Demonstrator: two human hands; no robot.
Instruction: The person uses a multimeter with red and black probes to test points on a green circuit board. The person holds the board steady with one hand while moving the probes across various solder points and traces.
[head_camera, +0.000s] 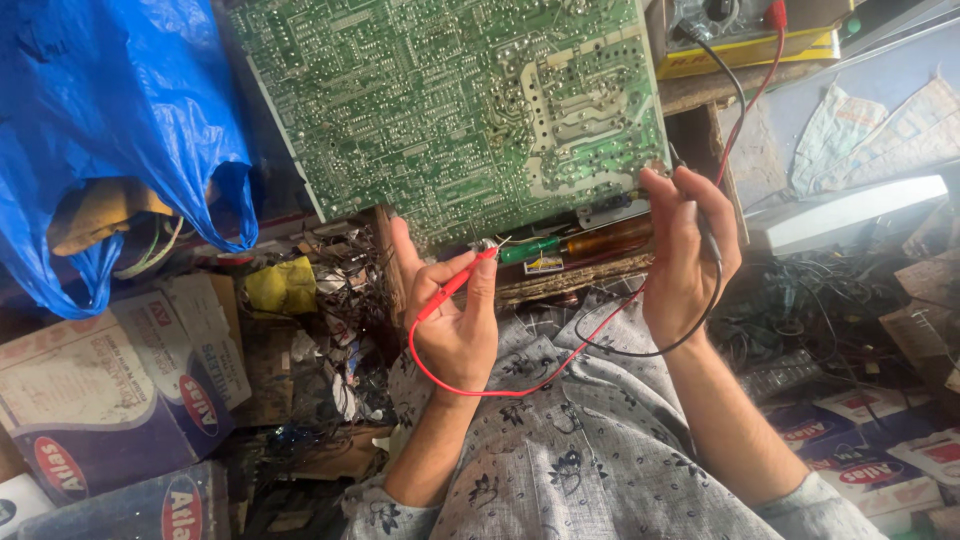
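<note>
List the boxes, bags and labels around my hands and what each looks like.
Cardboard boxes: lower left, white and dark blue, red oval labels.
More boxes: lower right, same colours.
Plastic bag: upper left, blue, crumpled.
Yellow box: top right, under a meter.

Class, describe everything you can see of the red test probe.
The red test probe is a slim plastic stick with a metal tip, held slanted in the left hand, tip up-right toward the lower edge of the green circuit board. Its red lead loops below the hand, then rises right toward the yellow meter.
</note>
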